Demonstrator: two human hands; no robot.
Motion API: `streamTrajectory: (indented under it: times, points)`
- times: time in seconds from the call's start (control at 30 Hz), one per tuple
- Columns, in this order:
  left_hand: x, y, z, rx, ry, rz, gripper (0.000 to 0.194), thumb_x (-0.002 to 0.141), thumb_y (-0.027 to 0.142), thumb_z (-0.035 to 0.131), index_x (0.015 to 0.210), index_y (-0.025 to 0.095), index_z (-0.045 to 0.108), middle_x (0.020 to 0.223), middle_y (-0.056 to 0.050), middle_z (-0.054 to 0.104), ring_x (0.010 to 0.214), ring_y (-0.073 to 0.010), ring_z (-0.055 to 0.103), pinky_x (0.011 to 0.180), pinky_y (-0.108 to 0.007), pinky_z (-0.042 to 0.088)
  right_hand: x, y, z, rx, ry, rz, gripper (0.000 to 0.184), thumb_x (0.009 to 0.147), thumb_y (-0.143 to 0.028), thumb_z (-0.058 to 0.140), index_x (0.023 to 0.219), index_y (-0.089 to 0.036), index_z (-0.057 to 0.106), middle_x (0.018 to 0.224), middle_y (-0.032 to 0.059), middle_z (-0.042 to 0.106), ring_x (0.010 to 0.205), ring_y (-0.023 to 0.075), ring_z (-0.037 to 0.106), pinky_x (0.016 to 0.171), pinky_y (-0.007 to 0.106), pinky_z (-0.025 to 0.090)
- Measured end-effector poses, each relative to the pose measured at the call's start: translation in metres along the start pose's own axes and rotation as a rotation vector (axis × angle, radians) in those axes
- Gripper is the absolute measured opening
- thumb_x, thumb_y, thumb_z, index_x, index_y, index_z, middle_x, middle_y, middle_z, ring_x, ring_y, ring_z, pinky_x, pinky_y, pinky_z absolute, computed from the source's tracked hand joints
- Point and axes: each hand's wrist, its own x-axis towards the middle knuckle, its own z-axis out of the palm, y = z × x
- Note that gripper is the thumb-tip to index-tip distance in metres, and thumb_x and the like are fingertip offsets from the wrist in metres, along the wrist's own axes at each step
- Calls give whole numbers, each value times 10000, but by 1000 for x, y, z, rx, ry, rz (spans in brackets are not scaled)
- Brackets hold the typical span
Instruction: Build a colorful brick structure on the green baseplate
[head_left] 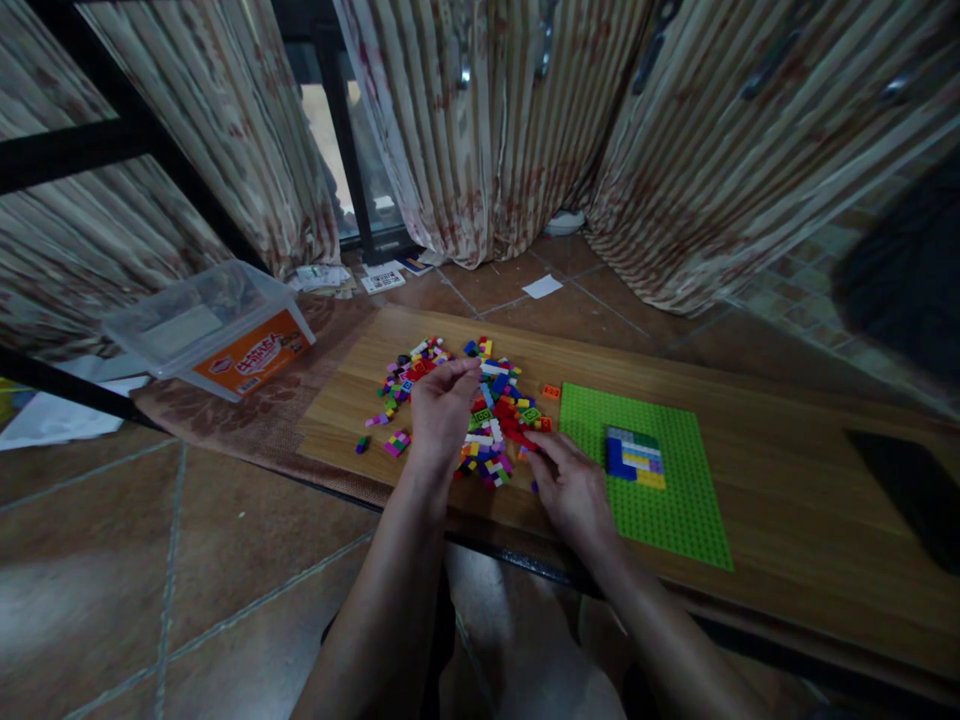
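Note:
Loose toy bricks (496,385) of many colours lie in a pile on a wooden board. My left hand (442,415) is over the pile, thumb and fingertips pinched together; whatever may be between them is too small to make out. At the pile's right side, my right hand (574,492) has its thumb and forefinger closed on a red brick (517,430), among other red pieces. To the right of that hand lies a green baseplate (675,510), with a flat block of blue, white, yellow and grey bricks (636,457) on it.
A clear plastic bin (281,290) with an orange label stands left of the wooden board (780,500). A dark flat object (911,495) lies at the board's right. Behind are papers (541,287) on the tiled floor and striped curtains (495,130). Black metal bars cross the left side.

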Motion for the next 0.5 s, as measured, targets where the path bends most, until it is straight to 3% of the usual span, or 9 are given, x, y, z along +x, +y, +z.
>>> streamTrajectory:
  times: [0.23,0.5]
  points:
    - [-2,-2,1,82,-118,7,157,709,245,682,826,153,735,693,-6,659,567,-84,515,552,-204,401,1,0,-10,184,146,98,242,894,-319,527,1043,-216,687,1022,71,713,942,208,664,829,349,522]
    - [-15,-19,13,353,-553,70,213,787,326,622,892,186,743,755,-16,694,653,-134,578,607,-234,439,-1,-3,-17,435,279,201,189,847,-310,582,966,-223,702,959,47,725,877,186,664,795,337,528]
